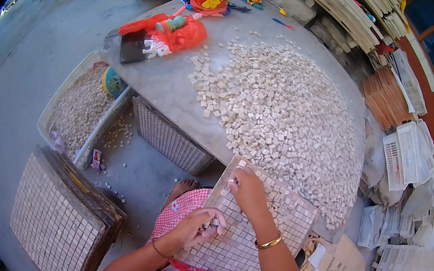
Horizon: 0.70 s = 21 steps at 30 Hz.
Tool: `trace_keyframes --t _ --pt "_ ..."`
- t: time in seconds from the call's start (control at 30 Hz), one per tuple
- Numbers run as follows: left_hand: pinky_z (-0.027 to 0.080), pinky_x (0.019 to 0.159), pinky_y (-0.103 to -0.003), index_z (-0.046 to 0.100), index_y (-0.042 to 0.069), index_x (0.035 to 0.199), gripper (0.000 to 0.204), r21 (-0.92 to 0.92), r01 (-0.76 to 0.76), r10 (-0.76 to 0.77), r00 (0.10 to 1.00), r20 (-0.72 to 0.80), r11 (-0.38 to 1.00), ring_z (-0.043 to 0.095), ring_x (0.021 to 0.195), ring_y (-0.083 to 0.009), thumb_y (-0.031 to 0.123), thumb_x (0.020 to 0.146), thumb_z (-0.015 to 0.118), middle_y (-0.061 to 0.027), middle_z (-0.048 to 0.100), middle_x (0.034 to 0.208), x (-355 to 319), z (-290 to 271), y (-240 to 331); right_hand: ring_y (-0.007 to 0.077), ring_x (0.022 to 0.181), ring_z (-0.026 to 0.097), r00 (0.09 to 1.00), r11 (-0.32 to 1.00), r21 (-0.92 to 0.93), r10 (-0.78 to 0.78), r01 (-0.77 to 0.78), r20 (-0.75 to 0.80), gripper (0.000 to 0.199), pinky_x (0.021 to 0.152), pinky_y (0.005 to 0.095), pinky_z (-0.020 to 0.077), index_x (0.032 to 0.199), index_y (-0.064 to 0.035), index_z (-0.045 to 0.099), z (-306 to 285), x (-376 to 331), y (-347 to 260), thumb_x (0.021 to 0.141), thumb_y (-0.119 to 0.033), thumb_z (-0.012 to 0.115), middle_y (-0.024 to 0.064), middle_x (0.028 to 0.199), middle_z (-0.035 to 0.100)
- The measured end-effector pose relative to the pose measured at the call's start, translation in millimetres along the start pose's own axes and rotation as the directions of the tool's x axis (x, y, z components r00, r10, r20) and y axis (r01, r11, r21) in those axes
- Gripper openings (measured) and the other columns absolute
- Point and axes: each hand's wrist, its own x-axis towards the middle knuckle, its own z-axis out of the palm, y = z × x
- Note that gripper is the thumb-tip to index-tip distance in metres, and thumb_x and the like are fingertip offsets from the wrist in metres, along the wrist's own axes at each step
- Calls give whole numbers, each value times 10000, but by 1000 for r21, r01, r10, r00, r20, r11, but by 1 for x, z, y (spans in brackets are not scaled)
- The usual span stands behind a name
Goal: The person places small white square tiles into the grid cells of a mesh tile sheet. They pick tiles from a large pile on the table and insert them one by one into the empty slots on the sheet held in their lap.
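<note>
A tray-like board (pixel 242 246) rests on my lap against the table edge, its grid largely filled with small square stone tiles. My left hand (pixel 198 229) is cupped over the board's left side, its fingers curled around several loose stone tiles (pixel 211 223). Near the far left corner of the board, my right hand (pixel 249 190) is closed in a pinch, with what looks like a small pale tile at the fingertips. Loose tiles (pixel 278 197) lie on the board to the right of that hand. Beyond it, a broad heap of the same tiles (pixel 284 106) covers much of the table.
Toys (pixel 157 48) and red plastic bags (pixel 190 35) lie on the table's far left. Below it stand a white bin of tiles (pixel 76 110) and a leaning tiled panel (pixel 168 136). Stacked tiled boards (pixel 53 217) are at lower left, white plastic crates (pixel 404 154) at right.
</note>
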Motion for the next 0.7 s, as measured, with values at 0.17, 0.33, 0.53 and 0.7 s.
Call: trace_keyframes --t 0.17,0.33,0.53,0.7 --pt "335 476 -184 590 5 944 297 -227 64 -71 997 -24 972 424 577 -52 255 968 433 -38 562 794 -5 -10 -2 374 765 590 998 981 -184 -67 63 -18 163 679 438 485 896 -22 567 2 -5 -3 760 -86 628 188 881 584" --pt "384 509 -191 614 9 977 208 -255 6 -33 994 -101 967 491 635 -73 171 957 485 -28 570 802 -7 -8 5 248 744 623 975 800 559 209 -218 80 117 643 341 503 936 -32 577 -30 -12 27 839 -95 595 126 956 625" --pt "462 547 -297 644 31 983 137 716 -253 381 925 -19 650 573 667 -155 106 884 587 -56 614 817 37 -14 6 114 791 545 968 38 987 203 -157 146 214 644 228 441 1034 -29 550 -60 -47 39 870 -141 628 57 959 580" --pt "500 610 -363 634 106 1077 270 971 -238 406 887 221 -8 608 727 -275 88 808 612 -92 605 859 80 4 32 75 637 442 952 359 909 284 -213 111 158 563 201 368 965 -13 579 -53 -63 37 863 -117 641 -2 780 529"
